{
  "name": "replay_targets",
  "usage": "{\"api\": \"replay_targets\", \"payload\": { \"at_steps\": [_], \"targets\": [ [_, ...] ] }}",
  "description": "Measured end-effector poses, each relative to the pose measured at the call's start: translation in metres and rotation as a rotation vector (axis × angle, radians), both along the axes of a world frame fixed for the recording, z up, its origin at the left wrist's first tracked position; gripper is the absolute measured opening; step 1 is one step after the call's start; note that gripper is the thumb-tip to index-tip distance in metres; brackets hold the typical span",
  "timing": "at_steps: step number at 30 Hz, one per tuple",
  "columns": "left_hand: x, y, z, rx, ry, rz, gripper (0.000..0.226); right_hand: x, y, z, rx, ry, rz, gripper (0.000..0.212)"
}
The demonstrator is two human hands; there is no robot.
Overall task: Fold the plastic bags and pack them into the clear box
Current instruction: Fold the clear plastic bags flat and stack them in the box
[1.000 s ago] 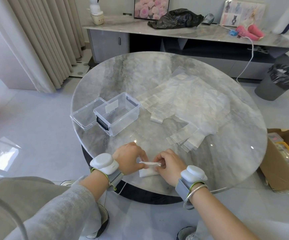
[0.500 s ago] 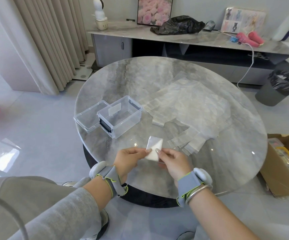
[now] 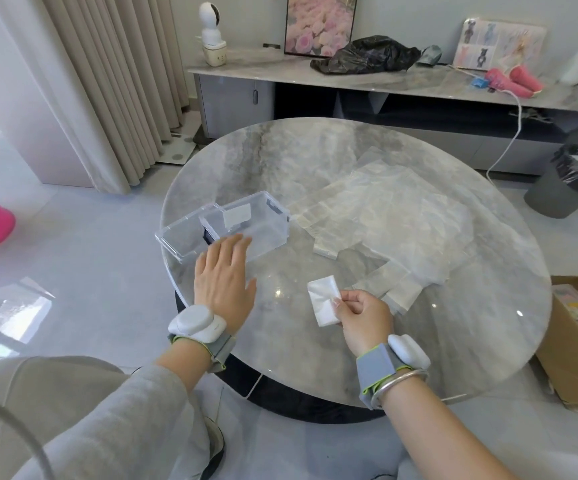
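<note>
Head view, change: the left hand (image 3: 223, 271) is letting go of the folded bag (image 3: 324, 301), which both hands were pinching half a second ago, and is travelling left and far toward the clear box (image 3: 246, 225).
Left hand: fingers are lying straight and spread, holding nothing; the fingertips are overlapping the box's near wall, and I cannot tell whether they touch it.
Right hand (image 3: 362, 317): it is pinching the folded bag by its near right corner, thumb against forefinger, the other fingers curled.
Folded bag: a small flat white square, hanging above the round table (image 3: 280, 161) near its near edge, well apart from the box.
Clear box: standing open on the left of the table, its lid (image 3: 180, 237) lying just beside it on the left; no bag is showing inside.
Unfolded bags (image 3: 402, 220): a loose flat pile spreading across the right and far part of the table.
Meaning: folding of this bag looks finished; judging by the reach, the left hand is going to steady the box for packing. Most of the task is remaining.
</note>
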State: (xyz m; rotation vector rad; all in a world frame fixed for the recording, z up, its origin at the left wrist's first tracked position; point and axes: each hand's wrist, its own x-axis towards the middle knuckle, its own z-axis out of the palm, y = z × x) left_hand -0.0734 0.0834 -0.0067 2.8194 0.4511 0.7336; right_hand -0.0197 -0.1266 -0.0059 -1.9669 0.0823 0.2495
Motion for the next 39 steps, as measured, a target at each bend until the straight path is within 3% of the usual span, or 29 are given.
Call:
{"api": "replay_targets", "payload": {
  "at_steps": [4, 8, 12, 16, 21, 27, 30, 32, 34, 36, 39],
  "targets": [
    [0.012, 0.008, -0.003, 0.078, -0.047, 0.02, 0.073, -0.006, -0.001, 0.003, -0.06, -0.037, 0.073, 0.015],
    [0.035, 0.037, -0.005, 0.139, 0.169, 0.096, 0.091, -0.008, -0.003, 0.006, -0.081, -0.066, 0.106, 0.015],
    [0.053, 0.06, 0.004, 0.174, 0.525, 0.103, 0.06, -0.007, -0.004, 0.005, -0.071, -0.081, 0.096, 0.019],
    [0.044, 0.05, 0.001, 0.002, 0.494, 0.024, 0.034, -0.005, 0.0, 0.006, -0.089, -0.101, 0.099, 0.02],
    [0.017, 0.013, 0.007, -0.046, 0.373, -0.108, 0.029, -0.005, 0.004, 0.015, -0.062, -0.145, 0.144, 0.018],
    [-0.013, -0.009, 0.017, -0.087, 0.438, -0.369, 0.027, 0.005, 0.009, 0.042, 0.07, -0.278, 0.108, 0.016],
    [-0.024, -0.017, 0.02, -0.062, 0.33, -0.331, 0.055, 0.006, 0.014, 0.051, -0.138, -0.457, 0.224, 0.004],
    [-0.027, -0.02, 0.019, 0.028, 0.268, -0.265, 0.086, 0.009, 0.021, 0.05, -0.449, -0.546, 0.441, 0.008],
    [-0.027, -0.02, 0.017, 0.05, 0.233, -0.237, 0.103, 0.01, 0.032, 0.047, -0.755, -0.481, 0.687, 0.013],
    [-0.026, -0.017, 0.013, 0.042, 0.243, -0.23, 0.102, 0.01, 0.043, 0.046, -0.886, -0.402, 0.798, 0.014],
    [-0.025, -0.012, 0.008, 0.06, 0.26, -0.231, 0.085, 0.015, 0.055, 0.053, -0.828, -0.291, 0.813, 0.013]
  ]
}}
